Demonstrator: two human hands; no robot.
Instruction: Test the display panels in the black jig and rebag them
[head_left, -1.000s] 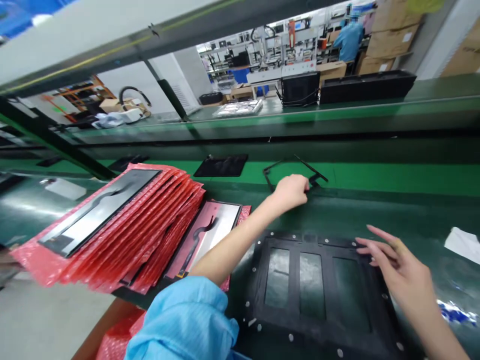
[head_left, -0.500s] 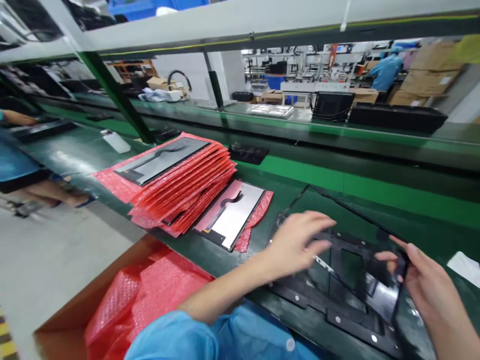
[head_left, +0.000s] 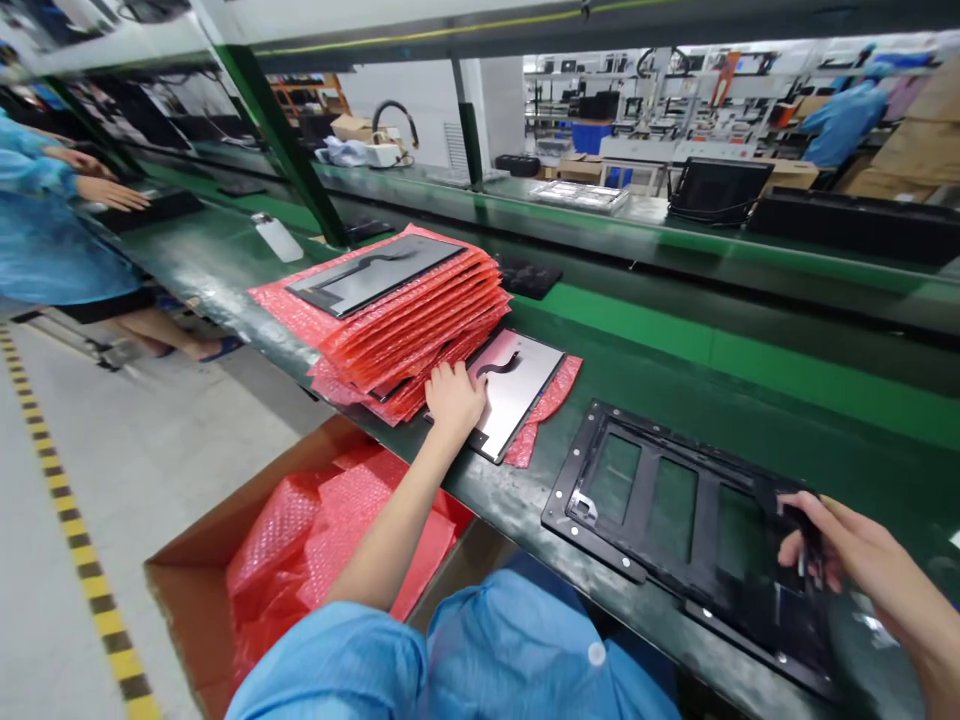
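My left hand point(head_left: 455, 402) is at the left edge of a silver-backed display panel point(head_left: 517, 385) with a black flex cable, its fingers closed over that edge. The panel rests on red bubble wrap point(head_left: 553, 405) beside the stack. To the right, a black slotted fixture plate point(head_left: 600, 545) with small round studs lies on the bench. My right hand point(head_left: 832, 545) pinches a thin black frame point(head_left: 806, 535) at the plate's right end. How much of that frame lies on the plate is hard to make out.
A tall stack of red bubble-wrap sleeves point(head_left: 427, 330) bears another display panel point(head_left: 382, 272). Below the bench edge stands a cardboard box point(head_left: 195, 560) of red bubble wrap. A white bottle point(head_left: 277, 238), a green post point(head_left: 281, 150) and a co-worker point(head_left: 52, 220) are at the left.
My left hand has moved left from above the fixture plate to the display panel. The thin black frame, tilted up before, is now lower at the plate. The view has shifted.
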